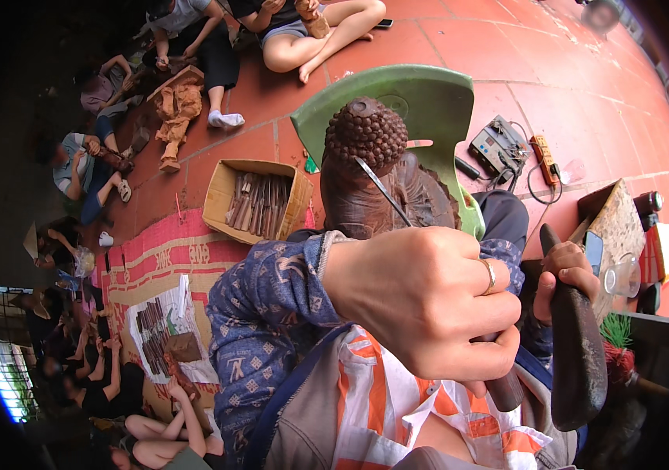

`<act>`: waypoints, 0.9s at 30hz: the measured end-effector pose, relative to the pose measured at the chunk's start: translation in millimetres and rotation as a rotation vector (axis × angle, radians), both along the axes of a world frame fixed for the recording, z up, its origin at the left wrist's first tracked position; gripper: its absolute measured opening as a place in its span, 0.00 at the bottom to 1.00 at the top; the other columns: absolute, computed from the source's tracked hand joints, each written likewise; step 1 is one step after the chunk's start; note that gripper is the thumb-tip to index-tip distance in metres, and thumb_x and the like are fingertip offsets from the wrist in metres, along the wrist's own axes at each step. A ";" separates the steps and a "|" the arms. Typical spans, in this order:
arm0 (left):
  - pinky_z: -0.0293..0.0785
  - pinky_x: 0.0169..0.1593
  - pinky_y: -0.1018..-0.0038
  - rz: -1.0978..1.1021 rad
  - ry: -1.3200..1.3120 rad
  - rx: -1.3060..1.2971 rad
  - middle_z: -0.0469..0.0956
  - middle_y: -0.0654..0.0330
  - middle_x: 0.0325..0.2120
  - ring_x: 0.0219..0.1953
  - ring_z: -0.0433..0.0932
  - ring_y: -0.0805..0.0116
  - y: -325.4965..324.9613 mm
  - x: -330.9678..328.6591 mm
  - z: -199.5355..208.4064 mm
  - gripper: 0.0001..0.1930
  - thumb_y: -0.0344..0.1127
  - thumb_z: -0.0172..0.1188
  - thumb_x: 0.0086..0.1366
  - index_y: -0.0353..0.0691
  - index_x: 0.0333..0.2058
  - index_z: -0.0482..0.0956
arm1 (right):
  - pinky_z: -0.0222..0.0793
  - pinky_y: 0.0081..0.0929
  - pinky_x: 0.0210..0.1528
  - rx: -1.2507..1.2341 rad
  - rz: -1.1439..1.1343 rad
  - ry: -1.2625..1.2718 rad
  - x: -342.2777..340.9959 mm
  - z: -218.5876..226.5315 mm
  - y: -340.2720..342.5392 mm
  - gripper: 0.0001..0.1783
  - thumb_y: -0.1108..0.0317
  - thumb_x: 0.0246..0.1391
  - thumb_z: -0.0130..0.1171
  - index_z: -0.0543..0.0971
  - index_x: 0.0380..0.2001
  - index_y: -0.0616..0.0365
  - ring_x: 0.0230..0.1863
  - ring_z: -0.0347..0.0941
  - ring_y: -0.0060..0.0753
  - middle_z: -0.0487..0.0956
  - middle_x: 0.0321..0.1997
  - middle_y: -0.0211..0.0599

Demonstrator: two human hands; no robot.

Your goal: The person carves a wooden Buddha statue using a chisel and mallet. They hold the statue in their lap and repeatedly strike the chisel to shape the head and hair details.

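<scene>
My left hand (428,301), a ring on one finger, is closed around a chisel; its wooden handle (506,392) sticks out below the fist and its thin metal blade (384,193) points away from me. The blade's tip meets, or overlaps in view, the lower edge of the curled hair on a dark wooden statue (366,135). A green plastic chair (448,110) is behind and around the statue. At the right, my right hand (568,274) grips a dark wooden mallet (579,356), its thick end toward me. The statue's lower part is hidden by my left hand and sleeve.
Left of the statue stands a cardboard box (297,205) of several chisels. More tools lie on paper (203,364) over a patterned mat (135,262). Right are a control box (500,145), an orange power strip (543,157) and a clear cup (622,276). Several people sit around, one near a carved figure (178,117).
</scene>
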State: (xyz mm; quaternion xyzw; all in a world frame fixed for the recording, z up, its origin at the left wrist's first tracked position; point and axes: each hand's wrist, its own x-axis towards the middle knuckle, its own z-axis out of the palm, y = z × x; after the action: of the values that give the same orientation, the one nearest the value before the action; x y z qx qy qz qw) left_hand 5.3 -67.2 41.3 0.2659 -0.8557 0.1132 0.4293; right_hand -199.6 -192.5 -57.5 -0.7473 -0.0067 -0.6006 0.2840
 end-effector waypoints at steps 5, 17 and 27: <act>0.62 0.17 0.78 0.003 -0.062 0.080 0.61 0.66 0.17 0.18 0.66 0.73 6.9 5.1 7.3 0.16 0.48 0.60 0.44 0.40 0.22 0.71 | 0.64 0.29 0.25 -0.163 -0.038 0.078 -4.2 10.2 -0.5 0.14 0.68 0.57 0.59 0.62 0.35 0.55 0.20 0.61 0.28 0.66 0.21 0.33; 0.50 0.15 0.79 -0.025 0.022 0.054 0.61 0.68 0.15 0.14 0.61 0.77 -1.0 2.4 8.2 0.18 0.51 0.58 0.54 0.39 0.25 0.75 | 0.68 0.32 0.26 -0.290 -0.295 -0.019 -2.9 18.2 4.5 0.15 0.72 0.56 0.59 0.62 0.37 0.54 0.21 0.65 0.31 0.67 0.23 0.35; 0.62 0.16 0.78 0.030 -0.018 0.069 0.62 0.67 0.18 0.18 0.67 0.74 -1.3 2.5 8.9 0.18 0.51 0.62 0.46 0.42 0.25 0.73 | 0.68 0.36 0.29 -0.273 -0.360 -0.046 -5.5 20.0 7.2 0.15 0.76 0.57 0.55 0.60 0.41 0.53 0.23 0.62 0.33 0.66 0.25 0.36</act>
State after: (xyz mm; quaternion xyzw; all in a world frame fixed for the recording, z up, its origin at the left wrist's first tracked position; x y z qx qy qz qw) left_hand 7.8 -68.5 50.3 0.2924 -0.8588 0.0924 0.4104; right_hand -205.2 -185.4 -37.5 -0.7543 0.0389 -0.6518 0.0683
